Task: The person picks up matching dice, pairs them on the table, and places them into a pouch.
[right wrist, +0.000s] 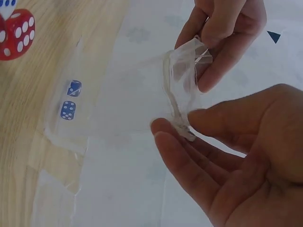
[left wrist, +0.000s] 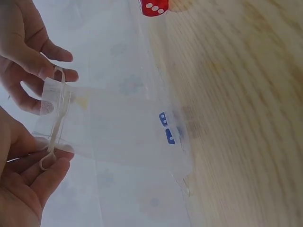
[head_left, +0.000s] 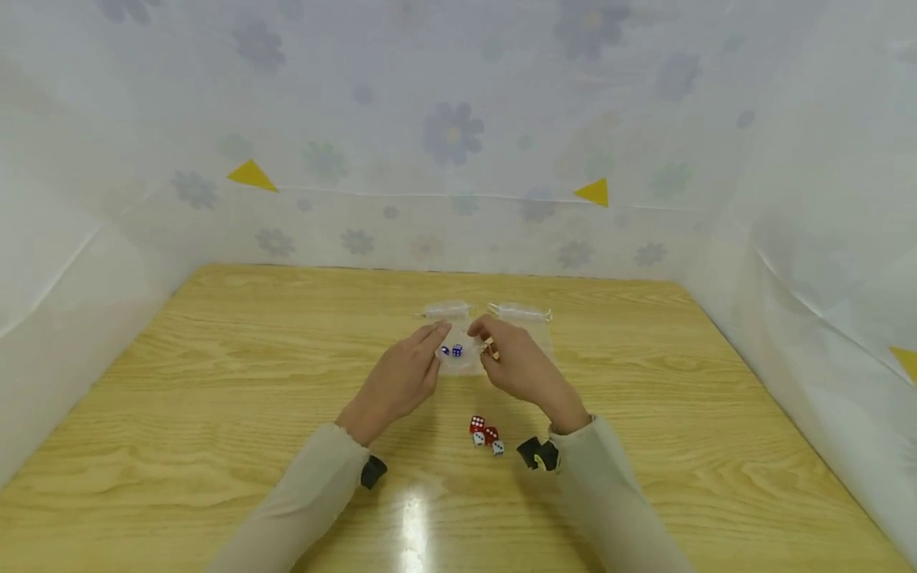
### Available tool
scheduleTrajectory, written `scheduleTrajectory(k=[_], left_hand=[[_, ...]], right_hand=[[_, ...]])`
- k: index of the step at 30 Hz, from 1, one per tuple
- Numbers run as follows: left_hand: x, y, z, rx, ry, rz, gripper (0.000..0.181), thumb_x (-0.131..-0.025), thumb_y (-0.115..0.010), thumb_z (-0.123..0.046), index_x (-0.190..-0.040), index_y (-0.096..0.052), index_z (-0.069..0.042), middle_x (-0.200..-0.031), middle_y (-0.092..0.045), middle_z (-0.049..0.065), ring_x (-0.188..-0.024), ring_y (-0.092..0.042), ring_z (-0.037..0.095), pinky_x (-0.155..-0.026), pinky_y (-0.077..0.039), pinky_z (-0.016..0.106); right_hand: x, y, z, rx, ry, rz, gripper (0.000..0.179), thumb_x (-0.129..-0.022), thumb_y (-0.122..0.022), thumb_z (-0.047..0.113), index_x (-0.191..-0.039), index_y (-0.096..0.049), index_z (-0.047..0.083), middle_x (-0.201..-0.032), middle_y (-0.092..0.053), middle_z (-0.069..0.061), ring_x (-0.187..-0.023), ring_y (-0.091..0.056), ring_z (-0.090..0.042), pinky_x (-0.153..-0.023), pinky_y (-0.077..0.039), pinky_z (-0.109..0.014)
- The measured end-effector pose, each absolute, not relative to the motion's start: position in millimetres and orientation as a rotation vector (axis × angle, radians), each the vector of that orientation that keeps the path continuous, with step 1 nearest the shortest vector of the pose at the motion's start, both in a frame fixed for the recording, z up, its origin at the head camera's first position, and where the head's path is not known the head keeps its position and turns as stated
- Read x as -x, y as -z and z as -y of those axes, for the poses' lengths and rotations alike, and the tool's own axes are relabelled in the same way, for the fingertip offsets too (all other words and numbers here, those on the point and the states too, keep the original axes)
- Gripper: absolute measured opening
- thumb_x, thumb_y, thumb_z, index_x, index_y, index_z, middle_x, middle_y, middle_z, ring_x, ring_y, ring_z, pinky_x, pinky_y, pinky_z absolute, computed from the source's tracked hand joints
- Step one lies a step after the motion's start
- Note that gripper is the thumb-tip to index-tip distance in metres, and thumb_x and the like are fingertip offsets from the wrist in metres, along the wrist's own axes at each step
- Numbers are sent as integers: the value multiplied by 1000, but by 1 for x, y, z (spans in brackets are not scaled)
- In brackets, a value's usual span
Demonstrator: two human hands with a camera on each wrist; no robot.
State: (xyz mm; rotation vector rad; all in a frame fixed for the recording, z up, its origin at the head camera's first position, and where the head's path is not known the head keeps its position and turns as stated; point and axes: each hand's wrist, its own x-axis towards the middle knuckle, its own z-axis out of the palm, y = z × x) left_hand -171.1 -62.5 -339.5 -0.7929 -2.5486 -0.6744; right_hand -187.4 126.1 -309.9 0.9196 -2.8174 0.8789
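Observation:
A see-through drawstring pouch point(head_left: 461, 368) hangs between my two hands, with two blue dice point(head_left: 457, 350) lying at its bottom. Its pale cord point(left wrist: 59, 120) runs across the mouth and ends in a loop at each side. My left hand point(head_left: 401, 374) pinches the mouth at one cord end, between thumb and fingers. At the opposite end, my right hand point(head_left: 523, 362) pinches the cord and pouch edge, as the right wrist view shows. Two red dice point(head_left: 477, 424) and two white dice point(head_left: 497, 448) sit in a cluster on the table, nearer to me than the pouch.
Two more clear drawstring pouches, one on the left point(head_left: 446, 309) and one on the right point(head_left: 523, 313), lie flat behind my hands. The wood-grain table point(head_left: 215, 382) meets white flower-print sheeting point(head_left: 401, 231) at the back and both sides.

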Motion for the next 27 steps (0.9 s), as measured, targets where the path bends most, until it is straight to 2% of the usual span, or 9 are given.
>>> scheduleTrajectory(k=[3,7,13,17,22,27], left_hand=[[174,341,64,804,651,2508,39,-90,-54,6,-130,-53,7,-125,-60,22,-100,-65,33,-85,-54,38],[177,343,68,812,696,2439,38,-89,-55,10,-126,-59,3,-119,-65,19,-96,-67,30,-82,-56,36],[181,346,72,747,838,2395,33,-88,-59,9,-120,-64,2,-113,-68,19,-91,-69,27,-78,-57,36],[183,346,73,638,915,2415,27,-88,-60,6,-115,-61,4,-105,-69,21,-88,-71,27,-73,-58,34],[185,345,77,514,923,2491,22,-90,-59,3,-112,-60,3,-98,-71,20,-87,-71,27,-71,-58,34],[185,345,83,412,876,2567,16,-90,-58,2,-101,-69,3,-89,-72,17,-60,-65,17,-57,-53,27]], right_hand=[[190,313,-125,-869,-912,2770,21,-91,-50,-5,-109,-59,2,-104,-65,-17,-84,-65,-24,-70,-54,-33],[192,317,-123,-778,-970,2710,16,-91,-52,-5,-104,-58,2,-95,-66,-17,-76,-66,-22,-63,-54,-30],[195,323,-124,-671,-1030,2645,19,-89,-58,-3,-107,-54,-1,-92,-68,-19,-76,-68,-26,-65,-57,-35],[197,325,-126,-614,-1043,2634,12,-88,-61,-2,-101,-60,-1,-89,-67,-15,-76,-67,-25,-67,-56,-34],[201,327,-129,-594,-966,2622,6,-87,-62,-2,-92,-66,1,-82,-68,-11,-69,-63,-20,-62,-53,-32],[203,329,-130,-580,-919,2659,8,-87,-60,-1,-91,-67,0,-79,-67,-11,-62,-57,-15,-56,-47,-29]])
